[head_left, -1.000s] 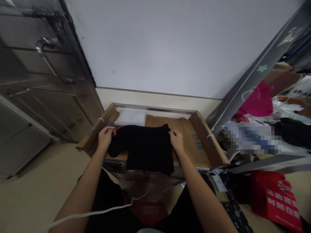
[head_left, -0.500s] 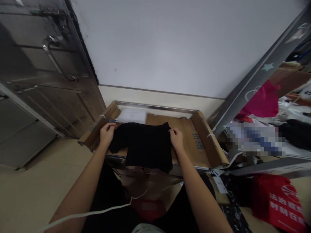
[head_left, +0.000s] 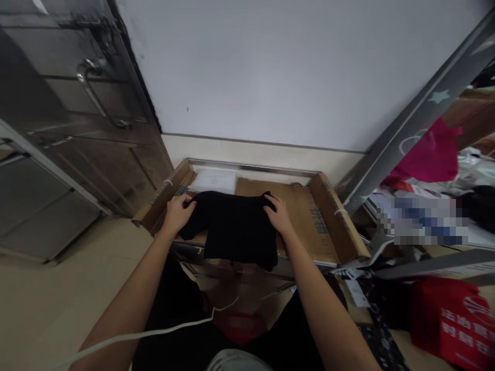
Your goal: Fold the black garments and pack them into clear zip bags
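A black cloth garment (head_left: 240,226) lies spread over the front of a cardboard-lined tray table (head_left: 344,232), its lower edge hanging past the front rim. My left hand (head_left: 178,212) pinches the garment's upper left edge between thumb and fingers. At the upper right corner, my right hand (head_left: 278,213) has thumb and fingers closed on the cloth. Behind the garment, at the back left of the tray, is a white flat packet (head_left: 214,181).
A metal door with a handle (head_left: 98,100) stands at the left. To the right, a grey post (head_left: 410,113) rises beside a shelf with a pink cloth (head_left: 433,154). A red bag (head_left: 450,319) lies below it. A white cable (head_left: 154,335) crosses near my left arm.
The fingers of my right hand have moved inward onto the cloth's corner, and my left hand's grip has shifted slightly. The camera view has moved a little.
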Motion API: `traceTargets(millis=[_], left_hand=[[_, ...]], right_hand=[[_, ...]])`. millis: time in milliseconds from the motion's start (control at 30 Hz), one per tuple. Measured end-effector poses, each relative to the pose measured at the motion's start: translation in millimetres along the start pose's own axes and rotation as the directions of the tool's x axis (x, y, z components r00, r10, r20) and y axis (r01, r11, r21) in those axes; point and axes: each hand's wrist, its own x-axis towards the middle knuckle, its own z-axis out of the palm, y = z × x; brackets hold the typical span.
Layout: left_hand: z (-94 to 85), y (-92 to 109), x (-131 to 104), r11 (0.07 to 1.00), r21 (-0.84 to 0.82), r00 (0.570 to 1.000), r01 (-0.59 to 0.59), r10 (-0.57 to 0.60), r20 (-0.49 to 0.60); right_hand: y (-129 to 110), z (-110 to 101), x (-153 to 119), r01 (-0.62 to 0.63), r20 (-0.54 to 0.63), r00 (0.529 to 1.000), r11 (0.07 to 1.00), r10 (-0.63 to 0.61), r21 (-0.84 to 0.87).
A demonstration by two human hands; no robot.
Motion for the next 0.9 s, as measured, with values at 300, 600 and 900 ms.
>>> traceTargets(millis=[300, 600, 900], left_hand=[[-49.7, 74, -1, 0.993, 0.082, 0.995, -0.085, 0.08, 0.064], [-48.0, 106, 27, 0.989, -0.059, 0.978, -0.133, 0.14, 0.154], [-9.0, 149, 47, 0.99, -0.142, 0.983, -0.002, 0.028, 0.182]], right_hand=[[0, 1, 0, -0.01, -0.028, 1.0, 1.0, 0.01, 0.015], [4, 4, 0, 0.0, -0.07, 0.997, 0.997, 0.006, 0.078], [5, 4, -1, -0.004, -0.088, 0.996, 0.996, 0.012, 0.087]])
